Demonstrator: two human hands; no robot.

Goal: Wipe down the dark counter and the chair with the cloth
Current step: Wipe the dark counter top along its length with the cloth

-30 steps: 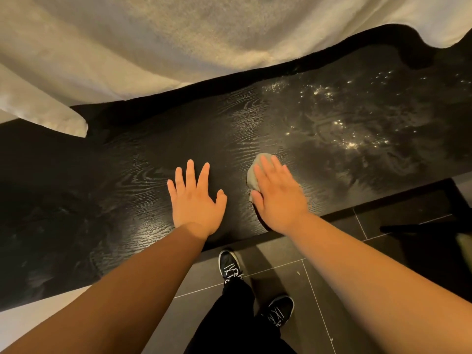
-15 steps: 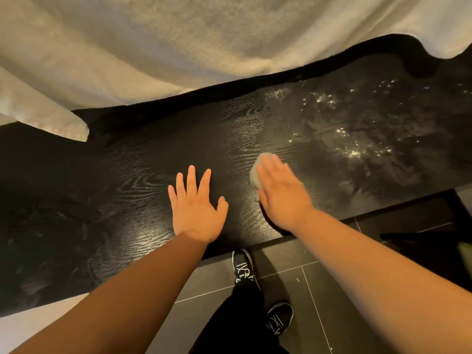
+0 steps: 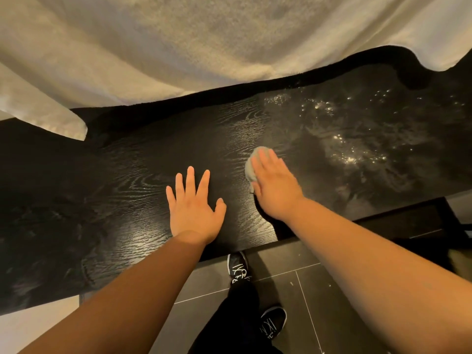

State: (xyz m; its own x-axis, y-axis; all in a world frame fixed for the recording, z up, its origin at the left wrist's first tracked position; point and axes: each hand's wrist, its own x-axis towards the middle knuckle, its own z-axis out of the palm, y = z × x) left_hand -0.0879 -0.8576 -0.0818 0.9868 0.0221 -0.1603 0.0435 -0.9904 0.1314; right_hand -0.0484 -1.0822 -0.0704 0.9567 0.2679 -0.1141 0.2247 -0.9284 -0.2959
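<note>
The right hand (image 3: 277,190) has pushed the small grey folded cloth (image 3: 251,167) a little farther from the near edge over the last second. It lies flat on the cloth, fingers straight and together, pressing rather than gripping.

The left hand (image 3: 194,213) has stayed put. It is spread palm-down on the black wood-grain tabletop (image 3: 127,175) just left of the cloth, holding nothing and probably bracing the person.

The stroke is short, so the wiping looks to be in progress but far from complete. To the right of the cloth a wet, glittering patch of droplets and smears (image 3: 357,154) is still unwiped — likely the next ground to cover.

The chair cannot be clearly made out, so that half of the task looks untouched. A pale draped fabric (image 3: 204,47) hangs over the far edge.
</note>
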